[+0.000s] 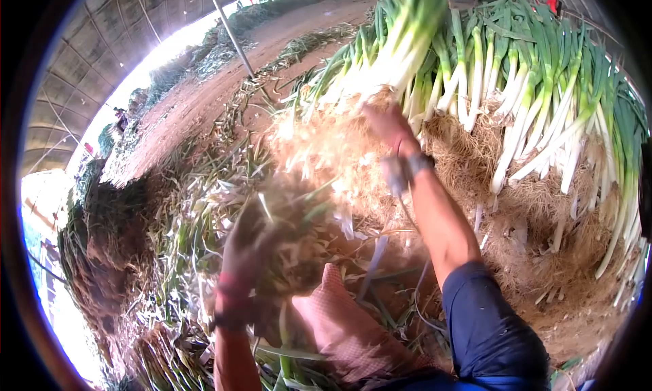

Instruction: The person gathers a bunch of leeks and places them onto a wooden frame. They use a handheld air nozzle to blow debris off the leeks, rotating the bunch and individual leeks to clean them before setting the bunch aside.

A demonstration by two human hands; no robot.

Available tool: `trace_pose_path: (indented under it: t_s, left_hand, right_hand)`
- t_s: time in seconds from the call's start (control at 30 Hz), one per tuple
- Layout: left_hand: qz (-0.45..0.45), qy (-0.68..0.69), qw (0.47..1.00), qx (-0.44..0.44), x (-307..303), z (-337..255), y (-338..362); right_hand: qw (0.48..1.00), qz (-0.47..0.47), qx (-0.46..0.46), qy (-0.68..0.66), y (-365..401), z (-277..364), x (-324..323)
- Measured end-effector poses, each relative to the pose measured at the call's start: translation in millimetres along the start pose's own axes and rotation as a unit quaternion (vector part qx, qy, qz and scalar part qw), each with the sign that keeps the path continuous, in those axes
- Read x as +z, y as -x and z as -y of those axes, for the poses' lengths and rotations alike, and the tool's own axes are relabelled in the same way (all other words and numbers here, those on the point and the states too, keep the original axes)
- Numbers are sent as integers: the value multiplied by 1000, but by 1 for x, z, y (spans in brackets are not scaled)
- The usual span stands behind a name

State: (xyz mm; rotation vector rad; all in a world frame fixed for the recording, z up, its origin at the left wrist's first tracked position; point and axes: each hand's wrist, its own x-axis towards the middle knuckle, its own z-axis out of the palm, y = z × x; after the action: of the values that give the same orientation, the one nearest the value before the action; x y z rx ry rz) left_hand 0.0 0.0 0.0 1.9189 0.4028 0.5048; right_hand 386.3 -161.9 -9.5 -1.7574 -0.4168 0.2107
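My right hand [390, 125] reaches forward to the root end of a bunch of leeks [411, 41], whose white stems and green tops point away from me. Both the hand and the bunch are blurred, so whether the fingers grip the roots cannot be made out. A grey band with a small blurred device [396, 173] and a thin cord is on that wrist. My left hand [261, 231] is strongly smeared by motion above loose leaf scraps [204, 221]. Its fingers are hidden in the blur, with a pale strip showing near them.
Many leeks with hairy roots [536, 105] lie piled along the right and back. A pink cloth-covered knee or pad [346, 323] is below me. A slanted pole [231, 31] stands on the bare soil [197, 112] at the back left, under a curved roof.
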Motion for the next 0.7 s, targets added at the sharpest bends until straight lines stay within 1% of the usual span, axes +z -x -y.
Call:
trace_pose_path:
  t_s: [0.03,0.07,0.1,0.13,0.17,0.2,0.23,0.27,0.3,0.33,0.37,0.4,0.43,0.47,0.5,0.53,0.57,0.63,0.67,0.7]
  left_hand:
    - [-60,-2,993,-101,-13,7,35]
    - [-52,-40,986,-152,-27,10,68]
    - [-50,-24,978,-199,-6,45,105]
    - [-66,-8,976,-206,-29,63,137]
    - [-81,15,973,-215,-48,87,173]
    - [-94,-52,974,-200,-60,116,217]
    - [-105,-110,970,-189,-60,151,260]
    - [-103,-94,961,-240,-56,144,287]
    - [-109,-82,950,-282,-58,137,305]
    - [-166,-51,939,-296,-57,150,328]
    - [-150,-37,939,-308,-61,137,336]
    - [-136,-23,936,-324,-63,133,341]
    - [-124,-8,932,-340,-61,128,344]
    - [-144,41,931,-333,-51,126,352]
    - [-120,53,937,-324,-44,118,350]
    - [-122,56,935,-329,-41,111,354]
    - [-137,59,930,-335,-37,102,356]
    - [-173,59,915,-360,-32,87,361]
    - [-66,-9,912,-405,-45,101,361]
    - [-67,-53,923,-376,-44,120,372]
  right_hand:
    - [997,55,8,60,21,-19,6]
    - [986,111,9,122,42,-38,12]
    - [969,167,3,180,65,-61,20]
    - [955,245,-84,146,91,-74,50]
    - [946,309,-9,96,128,-63,64]
    - [930,345,-54,111,154,-86,80]
    - [912,377,-100,123,179,-110,97]
    - [895,412,4,174,210,-84,93]
    - [887,426,-23,179,220,-85,113]
    - [888,422,-73,168,226,-85,130]
    - [886,419,-124,153,233,-81,145]
    - [881,430,-126,152,239,-72,152]
    - [877,431,-151,148,243,-56,156]
    - [869,443,-169,141,251,-45,164]
    - [838,450,-243,190,250,-46,176]
    - [835,431,-263,217,253,-53,180]
    - [835,436,-291,167,254,-74,191]
    - [833,500,-182,150,271,-48,182]
    - [829,511,-158,163,276,-46,181]
    - [827,517,-133,179,283,-42,181]
